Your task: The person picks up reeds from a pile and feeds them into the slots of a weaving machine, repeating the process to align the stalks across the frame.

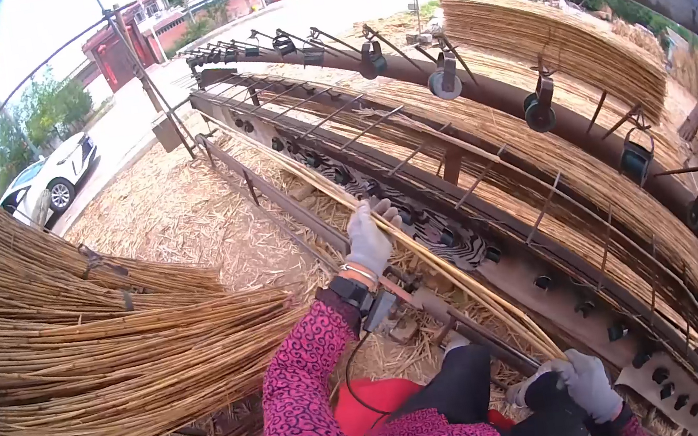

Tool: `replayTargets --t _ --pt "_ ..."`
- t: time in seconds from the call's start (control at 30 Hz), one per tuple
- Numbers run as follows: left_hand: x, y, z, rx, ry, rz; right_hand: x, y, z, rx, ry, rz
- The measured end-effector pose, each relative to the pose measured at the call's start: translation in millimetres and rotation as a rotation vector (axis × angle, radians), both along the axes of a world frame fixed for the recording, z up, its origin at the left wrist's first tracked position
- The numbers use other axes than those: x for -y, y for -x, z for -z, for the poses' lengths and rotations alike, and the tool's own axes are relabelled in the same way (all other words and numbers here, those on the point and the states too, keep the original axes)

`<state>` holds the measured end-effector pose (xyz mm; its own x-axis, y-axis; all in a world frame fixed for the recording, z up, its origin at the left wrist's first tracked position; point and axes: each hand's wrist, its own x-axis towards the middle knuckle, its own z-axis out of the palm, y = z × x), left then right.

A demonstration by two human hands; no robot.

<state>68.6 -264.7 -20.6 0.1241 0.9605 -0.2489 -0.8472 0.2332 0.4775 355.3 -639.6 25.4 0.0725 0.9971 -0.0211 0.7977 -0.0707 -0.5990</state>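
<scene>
A few long, thin reed stalks (462,272) run diagonally in front of me, alongside a dark metal beam with a row of holes (513,271). My left hand (369,240), in a pale glove, is closed around them partway along. Lower right, my right hand (590,385), also gloved, is closed at the near end of the stalks; some of its fingers are hidden. A watch-like device (355,293) with a cable sits on my left wrist.
Tied reed bundles (111,367) lie at the left. Wire spools (444,80) hang from a rusty pipe (492,91) beyond the beam. A woven reed mat (306,103) lies behind the beam, with a high reed stack (558,55) farther back. A white car (54,181) stands far left.
</scene>
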Motion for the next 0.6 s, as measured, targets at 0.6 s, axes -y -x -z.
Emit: replayTargets --t 0.6 --pt "-211.2 174.4 57.4 -0.110 0.017 -0.141 -142.5 26.8 -30.8 -0.181 0.426 -0.095"
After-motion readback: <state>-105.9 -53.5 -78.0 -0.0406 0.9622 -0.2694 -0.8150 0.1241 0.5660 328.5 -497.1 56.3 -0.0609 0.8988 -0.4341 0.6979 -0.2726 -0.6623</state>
